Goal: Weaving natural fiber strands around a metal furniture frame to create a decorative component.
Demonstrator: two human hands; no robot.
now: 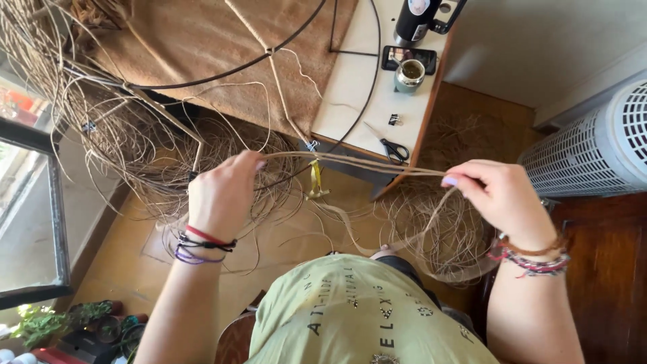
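We look down over a pale green printed shirt [357, 317] at two bare hands stretching flat, straw-coloured rattan strands [350, 160] between them. The left hand [222, 195], its wrist ringed with red, black and purple cord bracelets, is closed around one end of the strands, fingers curled tight. The right hand [495, 195], wearing beaded and woven bracelets, pinches the other end between thumb and fingertips, and from it the strands drop in a loose loop toward the floor. The strands run nearly level from hand to hand, passing just in front of a yellow clip [315, 178] hanging near their middle. Beyond the hands, a thin black metal hoop frame [222, 73] curves across a coarse brown mat [202, 40], with pale fibre wrapped along one of its straight spokes. Tangled coils of loose rattan [128, 148] lie in wiry heaps at left, and another nest of it [431, 229] rests on the wooden floor at right. On the white tabletop [350, 87] farther off lie black-handled scissors [391, 148], a small black binder clip [395, 120], a round metal cup [410, 74], a flat dark phone [408, 57] and a black flask [416, 19]. A white perforated plastic casing [600, 145] bulges at far right.
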